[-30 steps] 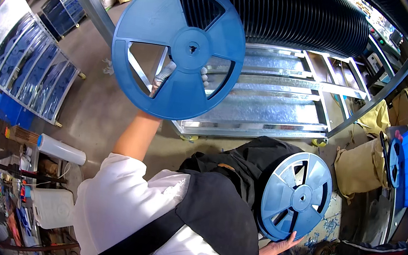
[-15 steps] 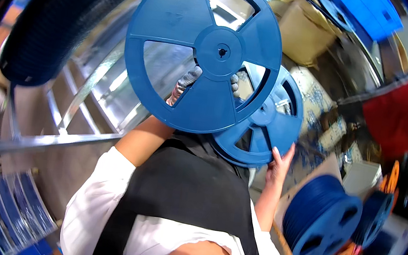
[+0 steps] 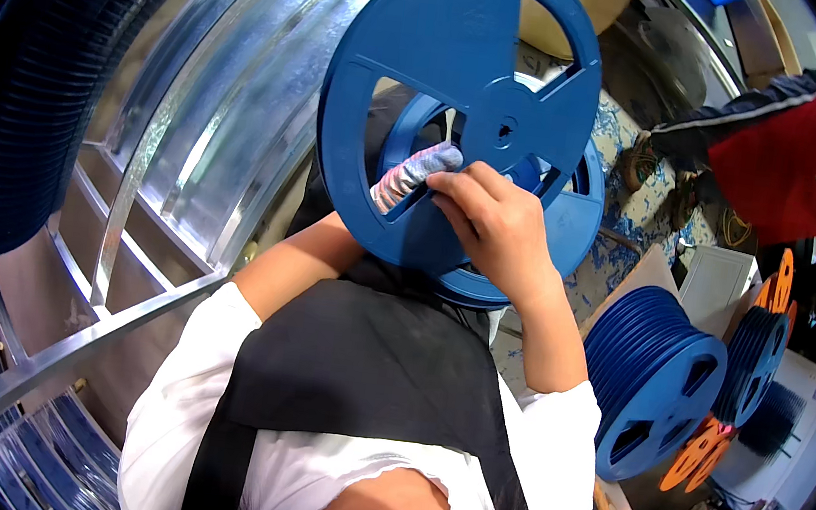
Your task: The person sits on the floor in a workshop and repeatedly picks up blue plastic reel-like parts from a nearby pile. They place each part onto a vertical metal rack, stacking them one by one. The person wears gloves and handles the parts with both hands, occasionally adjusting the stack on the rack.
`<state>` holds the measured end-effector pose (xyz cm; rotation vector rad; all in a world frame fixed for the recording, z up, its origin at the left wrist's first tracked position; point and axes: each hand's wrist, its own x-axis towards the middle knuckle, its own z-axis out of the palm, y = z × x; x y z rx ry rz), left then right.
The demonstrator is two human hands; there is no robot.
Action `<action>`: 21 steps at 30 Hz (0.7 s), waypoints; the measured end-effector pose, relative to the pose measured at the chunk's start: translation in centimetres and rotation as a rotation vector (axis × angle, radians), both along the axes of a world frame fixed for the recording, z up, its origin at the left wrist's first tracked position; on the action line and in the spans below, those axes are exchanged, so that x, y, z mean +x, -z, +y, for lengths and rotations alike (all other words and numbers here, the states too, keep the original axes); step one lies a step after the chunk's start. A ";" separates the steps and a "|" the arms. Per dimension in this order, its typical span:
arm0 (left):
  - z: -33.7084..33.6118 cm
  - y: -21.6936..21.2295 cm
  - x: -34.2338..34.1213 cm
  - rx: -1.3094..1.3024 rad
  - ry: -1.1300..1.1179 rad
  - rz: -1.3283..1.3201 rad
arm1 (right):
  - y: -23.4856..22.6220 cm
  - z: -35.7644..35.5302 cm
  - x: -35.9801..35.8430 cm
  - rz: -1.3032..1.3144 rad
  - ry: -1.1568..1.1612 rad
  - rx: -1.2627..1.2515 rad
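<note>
A large flat blue plastic reel with cut-out windows and a small central hole is tilted up before my chest. My left hand, in a grey-white glove, reaches through a window and is closed around the spoke beside it. My bare right hand lies over the reel's face, its thumb and fingers pinched together at that spoke's edge, by the gloved fingertips. What the pinch holds, if anything, is hidden. Behind and below is a second blue reel, partly covered by the first.
On the left stand a metal rack and a long stack of dark reels. To the right are a wound blue reel, orange reels, a white box and a red cloth. Blue scraps litter the floor.
My right hand has left the lower reel's rim and come up to the front reel's spoke, beside my left hand. The front reel has shifted right and down in view.
</note>
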<state>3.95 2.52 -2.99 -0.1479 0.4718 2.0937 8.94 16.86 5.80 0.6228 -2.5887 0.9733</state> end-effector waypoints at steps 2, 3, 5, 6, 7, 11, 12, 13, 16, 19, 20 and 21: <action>-0.1 0.4 -0.2 -0.033 -0.012 -0.004 | -0.4 -0.2 -0.6 -0.047 -0.016 -0.024; -0.3 0.6 -0.2 -0.050 -0.016 -0.008 | -0.6 -0.3 -0.8 -0.071 -0.019 -0.037; -0.4 0.9 -0.3 -0.080 -0.022 -0.013 | -0.9 -0.3 -1.1 -0.100 -0.041 -0.029; -0.4 1.1 -0.3 -0.086 -0.022 -0.017 | -1.1 -0.3 -1.3 -0.112 -0.048 -0.021; -0.3 1.2 -0.4 -0.096 -0.017 -0.020 | -1.3 -0.4 -1.4 -0.112 -0.045 0.009; -0.3 1.5 -0.5 -0.112 -0.016 -0.031 | -1.6 -0.7 -1.7 -0.095 -0.031 0.098; -0.3 1.5 -0.5 -0.115 -0.014 -0.030 | -1.7 -0.8 -1.7 -0.085 -0.026 0.111; -0.3 1.6 -0.6 -0.116 -0.013 -0.034 | -1.6 -1.0 -1.7 -0.093 -0.014 0.108; -0.4 1.8 -0.6 -0.113 -0.015 -0.035 | -0.7 -1.2 -1.6 -0.096 0.026 0.049; -0.5 1.7 -0.6 -0.097 -0.017 -0.037 | 0.5 -1.2 -1.6 -0.180 0.078 -0.232; -0.6 1.7 -0.5 -0.096 -0.019 -0.036 | 0.6 -1.0 -1.5 -0.288 0.101 -0.406; -0.6 1.7 -0.6 -0.083 -0.016 -0.037 | 0.2 -0.8 -1.2 -0.461 0.153 -0.552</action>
